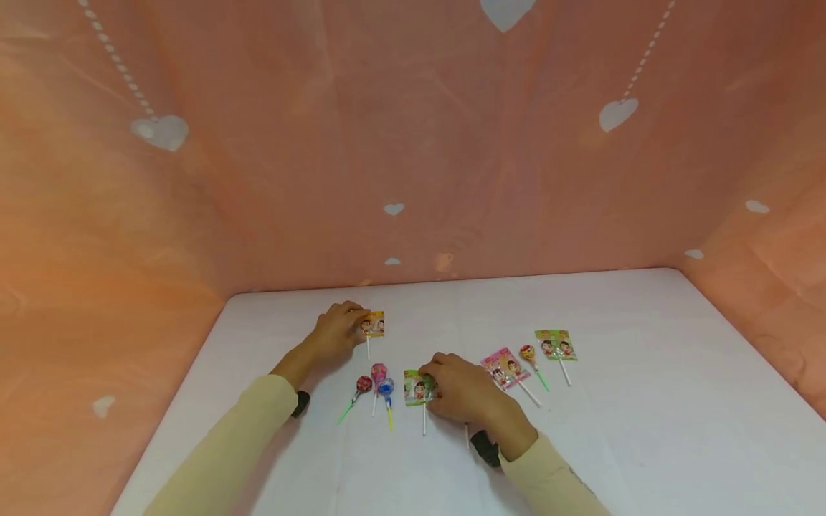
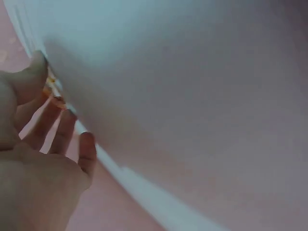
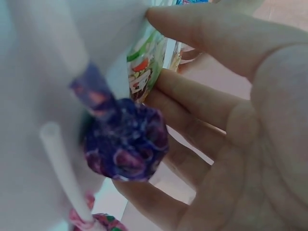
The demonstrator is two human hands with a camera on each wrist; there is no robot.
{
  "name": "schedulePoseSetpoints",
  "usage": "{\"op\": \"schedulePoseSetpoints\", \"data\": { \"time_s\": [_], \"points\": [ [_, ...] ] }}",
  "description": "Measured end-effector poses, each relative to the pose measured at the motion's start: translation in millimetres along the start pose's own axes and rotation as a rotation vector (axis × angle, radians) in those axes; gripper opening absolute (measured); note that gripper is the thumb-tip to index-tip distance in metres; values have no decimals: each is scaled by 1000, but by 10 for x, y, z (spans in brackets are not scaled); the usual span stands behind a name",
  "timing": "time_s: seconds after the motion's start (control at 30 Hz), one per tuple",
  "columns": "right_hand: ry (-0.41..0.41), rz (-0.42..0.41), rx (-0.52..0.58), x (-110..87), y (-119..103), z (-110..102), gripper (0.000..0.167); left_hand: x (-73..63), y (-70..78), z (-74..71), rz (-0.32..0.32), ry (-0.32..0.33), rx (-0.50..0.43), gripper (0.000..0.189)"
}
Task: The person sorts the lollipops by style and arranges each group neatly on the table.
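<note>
The packet edge of an orange packet lollipop (image 1: 376, 324) is pinched by the left hand (image 1: 332, 335), at the left far part of the table (image 1: 619, 301). A green packet lollipop (image 1: 416, 388) is held between thumb and index finger of the right hand (image 1: 463, 389), nearer and to the right; the firmness of either grip cannot be told.

Progress, as judged: part-way. 3 ball lollipops are gathered between the hands: a red ball lollipop (image 1: 364, 385), a pink ball lollipop (image 1: 378, 372) and a blue ball lollipop (image 1: 386, 388). 3 are left untouched on the right: a pink packet lollipop (image 1: 505, 368), a yellow ball lollipop (image 1: 528, 352) and a second green packet lollipop (image 1: 556, 345). A purple ball lollipop (image 3: 127, 139) is seen beside the right hand in its wrist view; it is not held. Release of the 2 gripped packets is not yet made.

Orientation: on both gripped lollipops the stick is pointed near and the packet far, long axis running near to far. The red stick is slanted near-left, the blue slightly near-right. On the right, the pink packet's axis is most diagonal, its stick directed near-right.
</note>
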State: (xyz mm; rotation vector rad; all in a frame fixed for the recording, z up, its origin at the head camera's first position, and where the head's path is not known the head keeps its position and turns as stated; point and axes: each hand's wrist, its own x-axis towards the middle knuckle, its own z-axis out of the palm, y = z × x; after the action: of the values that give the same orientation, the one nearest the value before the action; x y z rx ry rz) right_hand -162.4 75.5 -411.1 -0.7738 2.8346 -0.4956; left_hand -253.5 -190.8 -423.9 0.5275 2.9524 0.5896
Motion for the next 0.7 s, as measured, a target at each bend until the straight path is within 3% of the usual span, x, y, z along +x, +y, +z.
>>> {"op": "schedulePoseSetpoints", "data": {
  "time_s": [0.13, 0.37, 0.5, 0.7],
  "points": [
    [4, -3, -4, 8, 8, 4, 45, 24, -76, -13, -23, -35, -106, 53],
    [9, -12, -13, 23, 14, 0, 46, 11, -173, -21, -36, -62, -198, 57],
    [19, -13, -12, 33, 17, 2, 46, 17, -195, -6, -44, -42, -220, 58],
    [44, -9, -18, 40, 29, 0, 45, 61, -130, 31, -37, 2, -174, 55]
  ]
}}
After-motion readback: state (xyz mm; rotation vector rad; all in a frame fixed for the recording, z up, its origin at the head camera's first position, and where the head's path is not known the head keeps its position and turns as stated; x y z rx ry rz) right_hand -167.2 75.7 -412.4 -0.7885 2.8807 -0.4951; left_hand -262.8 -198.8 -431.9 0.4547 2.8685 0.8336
